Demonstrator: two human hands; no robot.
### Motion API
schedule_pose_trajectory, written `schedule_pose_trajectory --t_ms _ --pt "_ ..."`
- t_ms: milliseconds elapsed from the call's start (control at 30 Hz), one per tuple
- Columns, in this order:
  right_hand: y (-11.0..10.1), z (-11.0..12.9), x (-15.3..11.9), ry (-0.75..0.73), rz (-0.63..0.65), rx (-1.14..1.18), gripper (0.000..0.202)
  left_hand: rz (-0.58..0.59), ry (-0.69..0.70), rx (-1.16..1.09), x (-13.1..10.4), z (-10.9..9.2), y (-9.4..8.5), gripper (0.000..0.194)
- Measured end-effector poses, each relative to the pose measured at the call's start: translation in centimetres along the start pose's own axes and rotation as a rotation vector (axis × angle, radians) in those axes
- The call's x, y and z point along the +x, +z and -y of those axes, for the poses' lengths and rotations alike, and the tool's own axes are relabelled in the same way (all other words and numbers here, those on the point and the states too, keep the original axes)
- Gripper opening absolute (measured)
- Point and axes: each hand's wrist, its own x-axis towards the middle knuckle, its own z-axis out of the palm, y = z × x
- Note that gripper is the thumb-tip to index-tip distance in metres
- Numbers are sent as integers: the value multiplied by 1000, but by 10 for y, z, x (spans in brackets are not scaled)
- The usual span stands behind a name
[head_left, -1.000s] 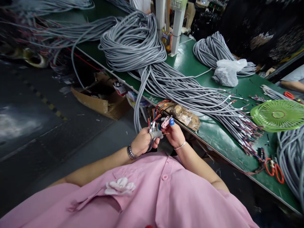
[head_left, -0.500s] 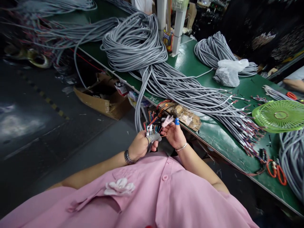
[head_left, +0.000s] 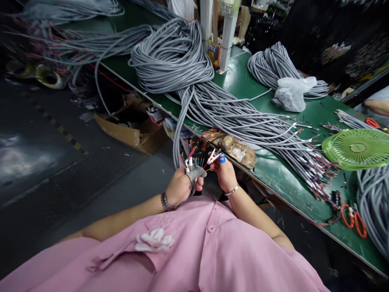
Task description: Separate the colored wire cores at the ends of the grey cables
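Note:
My left hand (head_left: 180, 187) is closed around the ends of several grey cables (head_left: 177, 142). Colored inner wires (head_left: 191, 149) fan out above its fist, beside white sleeves on the cable ends. A grey cover (head_left: 197, 173) wraps its thumb. Just to the right, my right hand (head_left: 225, 174) pinches a small pink V-shaped clip (head_left: 213, 157), close to the spread wires. There is a blue cover (head_left: 222, 158) on a digit of this hand. Its fingertips are partly hidden behind the hand.
On the green table (head_left: 237, 75) lie a big cable coil (head_left: 170, 56), bundled stripped ends, a taped block (head_left: 238, 150), a green fan (head_left: 357, 148) and orange-handled scissors (head_left: 354, 219). A cardboard box (head_left: 127, 136) stands below. Another person's arm (head_left: 378, 106) shows at right.
My right hand has turned over and its fingers have closed in. The pink clip has swung and now shows as an open V near the wires. My left hand has barely moved.

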Motion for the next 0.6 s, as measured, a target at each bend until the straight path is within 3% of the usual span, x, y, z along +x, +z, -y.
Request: schedule_pose_trajectory --t_ms 100,233,467,600 --pt "3 2 4 126 65 137 45 3 -5 11 3 1 1 22" --pt "8 3 8 141 12 259 37 -20 -8 -3 6 1 3 23" --pt "8 -1 10 163 2 249 42 -28 -38 24 7 2 2 25" --pt "-2 -10 5 217 40 237 48 -33 -31 25 2 1 -1 25"
